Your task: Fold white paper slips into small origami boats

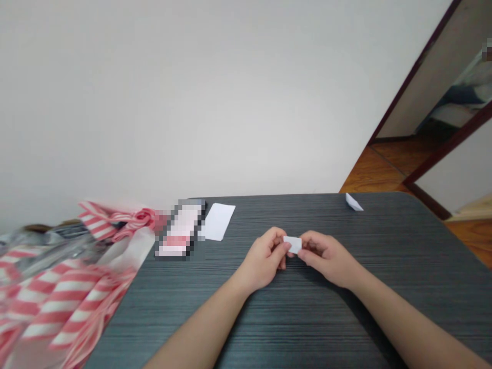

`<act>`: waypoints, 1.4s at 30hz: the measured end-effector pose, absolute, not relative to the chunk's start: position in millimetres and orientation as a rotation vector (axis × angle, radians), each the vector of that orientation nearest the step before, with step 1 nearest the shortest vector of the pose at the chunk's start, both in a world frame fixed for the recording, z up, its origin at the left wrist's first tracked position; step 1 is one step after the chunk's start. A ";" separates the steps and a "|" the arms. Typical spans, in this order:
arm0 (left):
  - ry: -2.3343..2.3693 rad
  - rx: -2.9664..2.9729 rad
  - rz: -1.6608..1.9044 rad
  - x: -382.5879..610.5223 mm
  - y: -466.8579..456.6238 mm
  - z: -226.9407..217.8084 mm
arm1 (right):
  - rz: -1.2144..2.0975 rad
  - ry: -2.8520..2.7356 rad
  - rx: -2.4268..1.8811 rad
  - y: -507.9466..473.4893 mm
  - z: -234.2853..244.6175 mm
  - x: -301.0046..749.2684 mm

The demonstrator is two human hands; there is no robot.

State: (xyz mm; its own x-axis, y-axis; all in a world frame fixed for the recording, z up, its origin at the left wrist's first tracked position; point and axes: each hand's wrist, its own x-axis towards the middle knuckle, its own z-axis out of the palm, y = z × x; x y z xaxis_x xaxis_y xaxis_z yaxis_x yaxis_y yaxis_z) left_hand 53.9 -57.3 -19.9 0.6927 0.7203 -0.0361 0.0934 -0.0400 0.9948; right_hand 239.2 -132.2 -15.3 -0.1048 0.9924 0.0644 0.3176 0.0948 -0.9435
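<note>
At the centre of a dark, grained tabletop (pixel 292 318), seen from the head camera, a person's two bare hands meet over a small white paper (pixel 294 244) — the left hand (pixel 265 259) and the right hand (pixel 326 259) each pinch one end of it, just above the surface. Fingers (pixel 280 247) of the left are curled in, thumb and forefinger closed on the paper's left edge. Those of the right are closed likewise on its right edge, the rest tucked loosely beneath. Whether the paper is folded cannot be told at this size. Both forearms reach in from the lower edge of the frame, low over the tabletop. Well apart, near the far edge, a white card (pixel 218 221) lies beside a pixelated object (pixel 180 230), and off to the right sits a folded paper scrap (pixel 353 203). A pink-and-white striped plastic bag (pixel 69 297) crowds the left side, partly blurred. Behind is a plain wall (pixel 192 102); at right, a doorway opens on a wooden floor (pixel 376 171). Handling a piece this small would seem to call for a light, even pinch close to the edges — fingertips opposed, wrists steadied on the tabletop, so the paper neither creases askew nor slips out.
</note>
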 end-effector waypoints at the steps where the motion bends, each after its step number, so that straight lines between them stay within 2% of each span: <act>1: 0.688 1.548 0.580 53.9 -57.3 -20.4 | 1.031 -1.560 -1.315 -132.0 -15.8 238.7; 9: 0.685 1.699 0.508 52.7 -57.3 -12.7 | 0.735 -1.700 -1.321 -129.3 -9.5 241.7; 16: 0.716 1.942 0.510 52.3 -56.4 -7.2 | 0.824 -1.581 -1.329 -130.2 -10.0 241.4; 36: 0.721 1.743 0.510 52.7 -55.7 -9.6 | 0.890 -1.615 -1.357 -129.1 -14.2 241.0; 42: 0.772 1.588 0.558 55.0 -57.2 -11.3 | 0.698 -1.663 -1.317 -129.5 -9.9 242.5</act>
State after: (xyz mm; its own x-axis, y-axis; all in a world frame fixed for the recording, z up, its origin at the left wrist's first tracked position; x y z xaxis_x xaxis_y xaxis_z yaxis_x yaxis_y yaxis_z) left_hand 55.0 -57.2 -11.3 0.6620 0.7461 -0.0708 0.1671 -0.0549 0.9844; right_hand 242.5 -129.5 -9.9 -0.0534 0.9558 0.2892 0.4626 0.2804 -0.8411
